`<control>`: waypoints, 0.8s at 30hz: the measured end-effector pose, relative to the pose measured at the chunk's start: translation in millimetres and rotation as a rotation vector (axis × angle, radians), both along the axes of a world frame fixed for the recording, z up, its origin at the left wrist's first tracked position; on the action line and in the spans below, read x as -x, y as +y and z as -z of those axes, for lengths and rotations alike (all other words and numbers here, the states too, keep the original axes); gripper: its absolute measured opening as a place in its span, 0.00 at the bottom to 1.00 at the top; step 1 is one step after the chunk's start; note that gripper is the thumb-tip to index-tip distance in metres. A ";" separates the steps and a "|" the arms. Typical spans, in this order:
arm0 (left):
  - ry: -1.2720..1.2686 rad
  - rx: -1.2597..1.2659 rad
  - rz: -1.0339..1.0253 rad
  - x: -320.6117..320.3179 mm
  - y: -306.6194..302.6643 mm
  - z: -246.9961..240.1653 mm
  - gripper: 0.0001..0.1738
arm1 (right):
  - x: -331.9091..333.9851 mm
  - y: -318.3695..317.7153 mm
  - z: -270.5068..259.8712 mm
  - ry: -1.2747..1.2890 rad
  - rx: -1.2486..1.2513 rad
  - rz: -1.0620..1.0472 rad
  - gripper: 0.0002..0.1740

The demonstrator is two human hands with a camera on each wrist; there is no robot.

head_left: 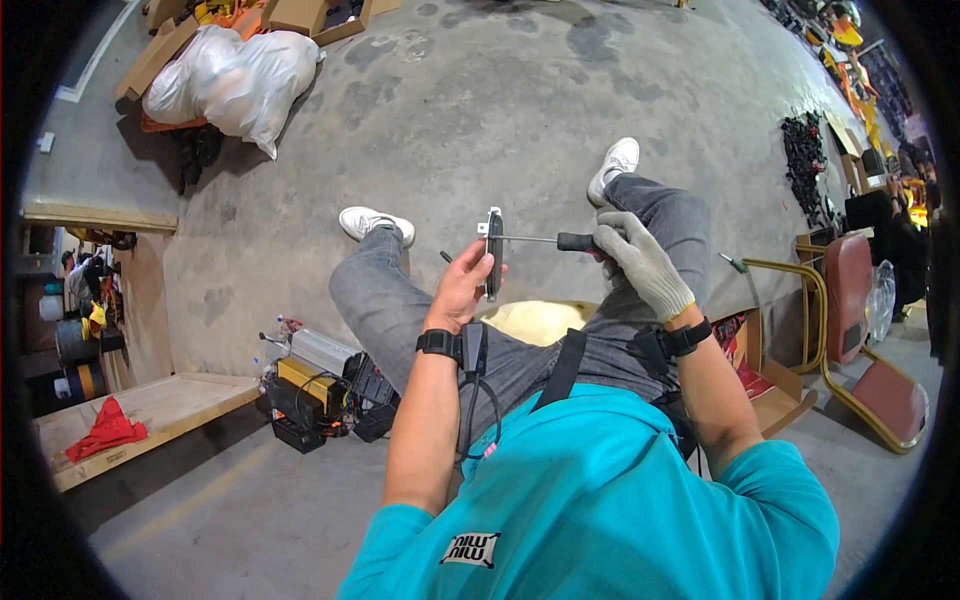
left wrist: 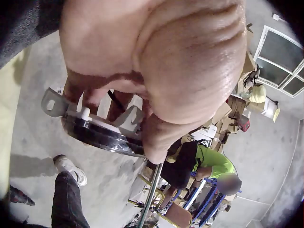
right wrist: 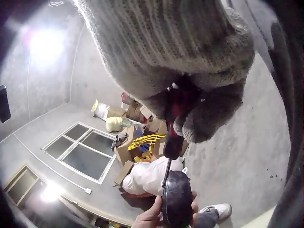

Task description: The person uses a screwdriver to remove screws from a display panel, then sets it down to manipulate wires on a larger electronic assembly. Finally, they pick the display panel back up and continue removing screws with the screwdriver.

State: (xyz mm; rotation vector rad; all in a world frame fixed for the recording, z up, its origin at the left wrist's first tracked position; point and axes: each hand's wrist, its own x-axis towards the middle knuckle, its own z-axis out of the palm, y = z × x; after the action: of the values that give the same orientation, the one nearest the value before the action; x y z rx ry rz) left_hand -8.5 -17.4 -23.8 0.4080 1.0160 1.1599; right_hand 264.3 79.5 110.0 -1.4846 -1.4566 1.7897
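Observation:
My bare left hand (head_left: 462,290) grips a black, rounded oval part (head_left: 494,262) with light grey bracket tabs (left wrist: 127,119) along one side. The part stands on edge above my lap, thumb on one side and fingers on the other. A thin dark stick-like end (head_left: 446,257) pokes out beside the left fingers. In a knitted glove, my right hand (head_left: 640,262) holds a screwdriver (head_left: 575,242) by its black and red handle. The metal shaft (head_left: 528,239) runs level to the left, its end right at the black part near the left thumb. Glove fingers hide much of the handle.
A yellow cushioned surface (head_left: 540,320) lies between my legs. Machine parts (head_left: 315,385) stand on the floor at left, near a wooden ledge with red cloth (head_left: 106,430). A chair (head_left: 850,310) is at right. White bags (head_left: 235,85) lie ahead. Another person (left wrist: 213,164) sits farther off.

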 end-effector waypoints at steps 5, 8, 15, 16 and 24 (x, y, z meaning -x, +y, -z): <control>0.008 0.008 0.000 -0.9 0.3 -2.8 0.28 | 2.0 -4.2 2.9 0.003 -0.142 -0.019 0.29; 0.024 0.010 0.000 -1.4 0.8 -7.4 0.27 | 1.1 -3.8 2.2 -0.011 -0.179 -0.050 0.28; 0.010 0.006 -0.009 -0.6 1.0 -2.9 0.26 | 2.6 -3.1 0.2 -0.020 -0.154 -0.046 0.27; 0.012 0.015 -0.011 -1.1 1.3 -2.8 0.26 | 2.1 -2.5 -0.5 -0.021 -0.155 -0.046 0.27; 0.054 0.021 0.008 -1.1 -1.1 -3.8 0.28 | 0.7 -1.4 1.3 -0.013 -0.267 -0.096 0.24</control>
State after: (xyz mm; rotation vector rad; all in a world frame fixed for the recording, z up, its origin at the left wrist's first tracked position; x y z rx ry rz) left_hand -7.4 -18.5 -20.0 0.4284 1.0722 1.1351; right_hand 263.5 78.2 108.7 -1.3138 -1.7227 1.5651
